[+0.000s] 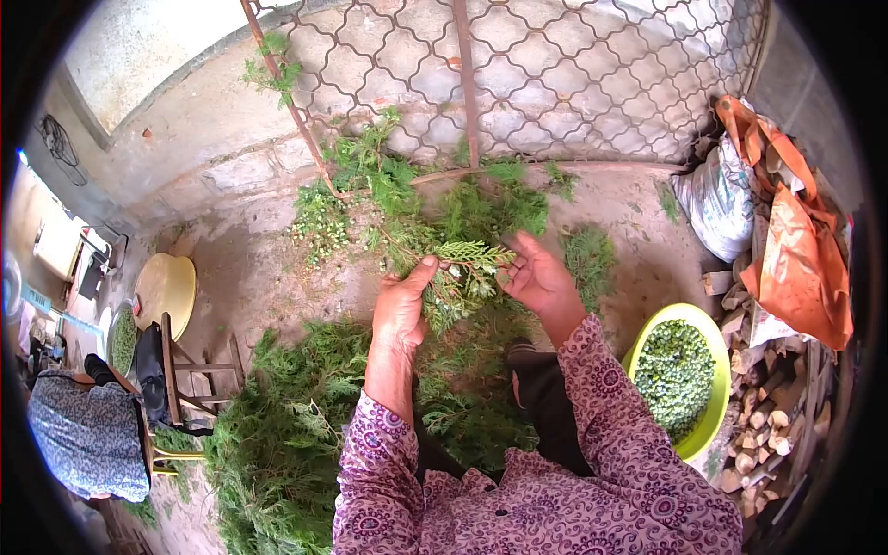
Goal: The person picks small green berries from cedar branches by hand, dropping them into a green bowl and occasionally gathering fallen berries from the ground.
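So the left hand (pixel 402 303) has the leafy sprig (pixel 460 294) pinched by its stem between thumb and fingers, held up over the ground in front of the body. The right hand (pixel 541 280) is right at the sprig's other side with its fingers curled, tbh can't tell if they're actually squeezing anything. There's a big heap of cut greenery (pixel 287 435) on the left, and a yellow-green tub (pixel 721 375) full of small green bits sits on the right beside stacked firewood (pixel 763 430).
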The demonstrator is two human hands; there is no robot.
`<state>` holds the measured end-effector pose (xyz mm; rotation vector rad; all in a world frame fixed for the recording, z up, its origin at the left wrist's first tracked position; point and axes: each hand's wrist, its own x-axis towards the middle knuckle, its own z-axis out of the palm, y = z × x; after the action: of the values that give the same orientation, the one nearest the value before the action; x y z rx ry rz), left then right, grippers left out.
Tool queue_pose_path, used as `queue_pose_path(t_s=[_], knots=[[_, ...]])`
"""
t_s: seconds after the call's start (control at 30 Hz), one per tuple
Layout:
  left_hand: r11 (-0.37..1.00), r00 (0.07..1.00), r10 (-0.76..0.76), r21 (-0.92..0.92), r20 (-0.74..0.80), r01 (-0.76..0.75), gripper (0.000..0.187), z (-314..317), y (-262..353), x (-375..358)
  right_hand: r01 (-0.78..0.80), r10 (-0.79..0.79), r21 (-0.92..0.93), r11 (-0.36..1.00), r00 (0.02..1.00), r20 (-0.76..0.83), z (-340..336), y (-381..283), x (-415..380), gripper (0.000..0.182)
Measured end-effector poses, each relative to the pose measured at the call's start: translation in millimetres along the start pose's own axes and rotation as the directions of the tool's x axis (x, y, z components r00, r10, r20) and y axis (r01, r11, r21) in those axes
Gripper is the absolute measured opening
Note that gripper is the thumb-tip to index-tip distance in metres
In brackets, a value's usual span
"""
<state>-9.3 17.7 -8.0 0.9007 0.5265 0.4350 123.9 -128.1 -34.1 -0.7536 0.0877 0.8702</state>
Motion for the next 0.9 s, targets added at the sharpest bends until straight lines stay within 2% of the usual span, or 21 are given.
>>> queue_pose_path(t_s=[0.07, 0.13, 0.17, 0.2, 0.23, 0.27, 0.3, 0.37, 0.4, 0.43, 0.5, 0.6, 0.77, 0.87, 0.9], knots=[[1.000, 1.000, 0.023, -0.009, -0.014, -0.023, 0.024, 0.2, -1.0, 1.8, -0.024, 0.026, 0.050, 0.998, 0.999, -0.045, 3.6, 1.7, -1.3, 0.020], [0.998, 0.998, 0.052, -0.020, -0.034, -0.052, 0.023, -2.3, -2.3, 5.2, 0.196, -0.198, -0.051, 0.979, 0.980, -0.031, 11.2, 5.5, -8.8, 0.030], [0.998, 0.995, 0.038, -0.044, -0.090, -0.042, 0.024, -4.0, -4.0, 8.0, 0.192, -0.194, -0.052, 0.980, 0.981, -0.024, 18.8, 7.6, -15.6, 0.030], [0.997, 0.989, 0.021, -0.070, -0.145, -0.032, 0.024, -4.7, -4.6, 9.6, 0.469, -0.467, -0.330, 0.819, 0.880, 0.090, 28.1, 10.4, -23.8, 0.026], [0.997, 0.989, 0.026, -0.070, -0.148, -0.036, 0.024, -3.7, -3.3, 8.5, 0.678, -0.654, -0.531, 0.509, 0.705, 0.274, 34.9, 13.9, -28.7, 0.022], [0.996, 0.984, 0.039, -0.069, -0.171, -0.052, 0.024, -1.0, -1.5, 5.9, 0.713, -0.661, -0.562, 0.419, 0.664, 0.349, 37.9, 16.8, -29.7, 0.014], [0.996, 0.980, 0.052, -0.066, -0.193, -0.066, 0.024, 1.6, -1.3, 4.3, 0.677, -0.578, -0.593, 0.436, 0.716, 0.392, 41.3, 20.7, -30.5, 0.012], [0.993, 0.982, 0.098, -0.055, -0.163, -0.108, 0.024, 5.3, -6.1, 3.1, 0.514, -0.379, -0.648, 0.562, 0.856, 0.351, 41.8, 29.6, -27.3, 0.012], [0.987, 0.981, 0.143, -0.048, -0.135, -0.150, 0.023, 6.8, -9.0, 2.5, 0.492, -0.367, -0.674, 0.551, 0.868, 0.334, 40.0, 33.7, -22.5, 0.017], [0.988, 0.981, 0.143, -0.042, -0.132, -0.150, 0.023, 8.4, -12.0, 2.6, 0.493, -0.370, -0.670, 0.555, 0.868, 0.332, 41.4, 33.7, -22.2, 0.017], [0.982, 0.976, 0.181, -0.028, -0.124, -0.186, 0.021, 11.9, -18.1, 3.1, 0.503, -0.430, -0.785, 0.361, 0.837, 0.339, 44.3, 32.1, -21.7, 0.022], [0.975, 0.971, 0.220, 0.006, -0.097, -0.221, 0.018, 18.1, -20.4, -1.5, 0.495, -0.438, -0.805, 0.328, 0.834, 0.335, 42.1, 31.4, -17.8, 0.024], [0.957, 0.949, 0.288, 0.005, -0.125, -0.290, 0.015, 25.7, -23.9, -5.5, 0.556, -0.483, -0.739, 0.381, 0.801, 0.354, 38.6, 36.4, -6.2, 0.020], [0.962, 0.950, 0.267, -0.005, -0.164, -0.272, 0.013, 21.5, -26.0, -3.9, 0.543, -0.463, -0.738, 0.401, 0.815, 0.348, 42.5, 35.3, -9.3, 0.019], [0.978, 0.963, 0.192, -0.050, -0.188, -0.204, 0.013, 19.2, -24.3, -3.8, 0.527, -0.435, -0.747, 0.405, 0.830, 0.350, 43.9, 34.1, -10.9, 0.019]])
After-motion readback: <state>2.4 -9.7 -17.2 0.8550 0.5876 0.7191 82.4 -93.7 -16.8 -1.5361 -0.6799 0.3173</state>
